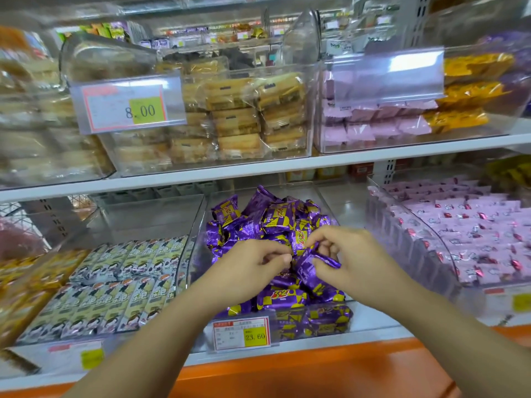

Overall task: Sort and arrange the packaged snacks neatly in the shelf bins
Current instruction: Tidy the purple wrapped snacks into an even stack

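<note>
A clear plastic bin [201, 225] in the middle of the lower shelf holds a loose heap of purple-and-yellow snack packets [275, 216]. Both my hands are inside it, over the front of the heap. My right hand [347, 254] pinches one purple packet [311, 268] by its upper end, and the packet hangs tilted below the fingers. My left hand [255, 268] has its fingertips closed on the same packet's left edge. A few purple packets lie flat at the bin's front wall [324, 320].
Left bin holds neat rows of grey-green packets [115, 282]; right bin holds pink packets [474, 234]. The upper shelf [258, 168] carries bins of pastries [244, 116], pink packs and yellow packs. A price tag [241, 333] hangs on the purple bin. An orange ledge [316, 374] runs below.
</note>
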`<action>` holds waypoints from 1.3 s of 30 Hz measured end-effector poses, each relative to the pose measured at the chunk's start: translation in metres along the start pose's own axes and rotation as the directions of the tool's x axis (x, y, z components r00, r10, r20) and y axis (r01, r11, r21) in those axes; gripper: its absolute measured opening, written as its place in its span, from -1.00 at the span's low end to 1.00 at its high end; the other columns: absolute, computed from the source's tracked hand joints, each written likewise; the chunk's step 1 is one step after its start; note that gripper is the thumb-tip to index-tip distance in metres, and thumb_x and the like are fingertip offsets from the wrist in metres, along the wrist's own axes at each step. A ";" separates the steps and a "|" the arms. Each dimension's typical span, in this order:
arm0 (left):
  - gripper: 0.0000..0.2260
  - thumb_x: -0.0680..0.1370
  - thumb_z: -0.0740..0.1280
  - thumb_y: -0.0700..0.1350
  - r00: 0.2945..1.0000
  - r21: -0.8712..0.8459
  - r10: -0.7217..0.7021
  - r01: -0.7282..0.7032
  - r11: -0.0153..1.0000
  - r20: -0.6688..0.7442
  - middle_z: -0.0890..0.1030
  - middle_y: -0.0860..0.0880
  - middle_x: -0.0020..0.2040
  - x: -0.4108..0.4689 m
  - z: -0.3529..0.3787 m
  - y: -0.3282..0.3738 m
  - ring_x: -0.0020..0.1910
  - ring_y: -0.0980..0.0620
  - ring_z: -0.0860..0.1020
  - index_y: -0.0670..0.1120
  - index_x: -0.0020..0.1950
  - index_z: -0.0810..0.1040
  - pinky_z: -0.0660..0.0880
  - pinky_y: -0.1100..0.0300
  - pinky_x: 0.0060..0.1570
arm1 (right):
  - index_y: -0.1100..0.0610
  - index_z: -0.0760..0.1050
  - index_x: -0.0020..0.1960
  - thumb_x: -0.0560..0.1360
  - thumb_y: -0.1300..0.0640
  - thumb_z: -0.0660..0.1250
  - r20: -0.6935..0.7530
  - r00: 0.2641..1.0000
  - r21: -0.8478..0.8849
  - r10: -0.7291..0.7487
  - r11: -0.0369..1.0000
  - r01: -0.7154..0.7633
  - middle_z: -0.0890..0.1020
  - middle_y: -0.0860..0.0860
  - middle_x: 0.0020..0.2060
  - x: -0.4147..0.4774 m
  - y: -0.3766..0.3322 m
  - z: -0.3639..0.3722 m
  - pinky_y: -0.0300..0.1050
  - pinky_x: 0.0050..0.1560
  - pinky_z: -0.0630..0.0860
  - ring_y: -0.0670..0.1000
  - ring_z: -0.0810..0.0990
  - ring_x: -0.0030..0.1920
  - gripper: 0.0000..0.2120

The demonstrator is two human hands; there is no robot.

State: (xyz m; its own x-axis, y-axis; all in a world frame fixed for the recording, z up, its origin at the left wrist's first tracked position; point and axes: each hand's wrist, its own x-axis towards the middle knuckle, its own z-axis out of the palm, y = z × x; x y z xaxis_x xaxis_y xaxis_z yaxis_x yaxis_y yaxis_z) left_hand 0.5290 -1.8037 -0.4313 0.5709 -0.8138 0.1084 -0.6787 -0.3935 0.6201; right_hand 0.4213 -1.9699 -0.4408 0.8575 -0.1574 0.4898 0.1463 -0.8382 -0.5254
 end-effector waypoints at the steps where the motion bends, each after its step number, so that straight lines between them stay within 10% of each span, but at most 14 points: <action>1: -0.82 0.60 0.25 -0.06 1.000 -0.066 -0.011 0.012 0.998 0.010 0.68 0.01 -0.11 0.001 0.001 0.003 -0.08 0.11 0.62 -0.03 0.12 0.60 0.50 0.13 0.06 | -0.08 0.52 -0.11 0.33 0.17 0.36 -0.033 0.999 0.020 0.005 1.000 -0.004 0.50 -0.10 -0.38 0.000 -0.002 -0.001 -0.05 -0.23 0.48 -0.08 0.49 -0.29 -0.81; 6: -0.75 0.62 0.20 -0.07 0.999 -0.374 -0.040 0.046 0.926 0.023 0.66 0.03 0.01 0.005 0.002 0.024 -0.11 0.15 0.65 0.06 0.30 0.43 0.51 0.24 0.05 | -0.14 0.47 -0.19 0.36 0.26 0.47 -0.199 0.977 0.204 0.075 0.978 -0.034 0.52 -0.09 -0.35 0.001 -0.006 -0.005 -0.15 -0.05 0.48 -0.11 0.49 -0.21 -0.67; 12: -0.51 0.46 0.32 0.03 0.991 -0.724 -0.060 0.128 0.678 0.119 0.50 0.03 0.28 0.007 0.009 0.027 0.11 0.09 0.56 0.04 0.38 0.39 0.59 0.03 0.03 | -0.19 0.44 0.03 0.34 0.08 0.40 0.004 0.996 0.449 0.084 0.890 -0.077 0.62 -0.11 -0.20 -0.002 -0.012 -0.007 0.13 0.11 0.51 0.11 0.59 -0.10 -0.68; 17: -0.58 0.40 0.45 0.07 0.994 -0.481 -0.078 0.030 0.876 -0.081 0.51 0.24 0.16 0.009 0.015 0.023 0.10 0.31 0.51 0.10 0.22 0.46 0.47 0.14 0.16 | -0.07 0.39 0.06 0.43 0.49 0.22 0.009 1.000 0.429 0.030 0.903 -0.031 0.57 -0.09 -0.16 -0.006 -0.006 -0.010 -0.20 0.13 0.50 -0.05 0.58 0.00 -0.53; 25: -0.79 0.53 0.37 -0.17 0.994 -0.376 0.014 -0.053 0.925 -0.105 0.49 0.04 -0.04 0.010 0.021 0.015 -0.48 0.09 0.30 0.11 0.05 0.45 0.27 0.26 -0.47 | -0.21 0.37 0.07 0.41 0.35 0.37 0.022 1.000 0.094 -0.004 0.996 0.002 0.51 -0.23 0.09 -0.005 0.008 -0.035 -0.45 0.13 0.35 -0.29 0.44 0.15 -0.50; 32: -0.83 0.52 0.39 -0.10 0.995 -0.287 0.030 -0.057 0.956 -0.098 0.52 0.12 -0.34 0.017 0.023 0.010 -0.39 0.08 0.42 0.17 -0.03 0.49 0.36 0.16 -0.33 | -0.22 0.48 0.14 0.39 0.02 0.47 0.096 0.995 -0.081 0.024 0.997 -0.016 0.59 -0.15 0.02 -0.007 0.019 -0.041 -0.18 0.12 0.36 -0.15 0.46 0.07 -0.63; 39: -0.77 0.54 0.34 -0.12 0.998 0.121 0.045 -0.039 0.992 -0.052 0.61 0.20 -0.01 0.036 0.017 0.007 -0.02 0.27 0.53 0.07 0.18 0.55 0.46 0.35 0.03 | -0.19 0.44 -0.07 0.35 0.25 0.47 -0.136 0.987 0.017 0.081 0.997 -0.079 0.62 -0.12 -0.18 -0.005 0.016 -0.064 -0.30 -0.12 0.42 -0.08 0.53 -0.17 -0.61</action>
State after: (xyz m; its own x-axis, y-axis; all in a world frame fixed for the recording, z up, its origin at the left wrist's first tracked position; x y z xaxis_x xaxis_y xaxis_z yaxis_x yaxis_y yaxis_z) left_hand 0.5375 -1.8431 -0.4362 0.5631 -0.8073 0.1767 -0.7511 -0.4108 0.5168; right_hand 0.3875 -2.0163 -0.4074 0.7914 -0.2942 0.5358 0.0865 -0.8139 -0.5746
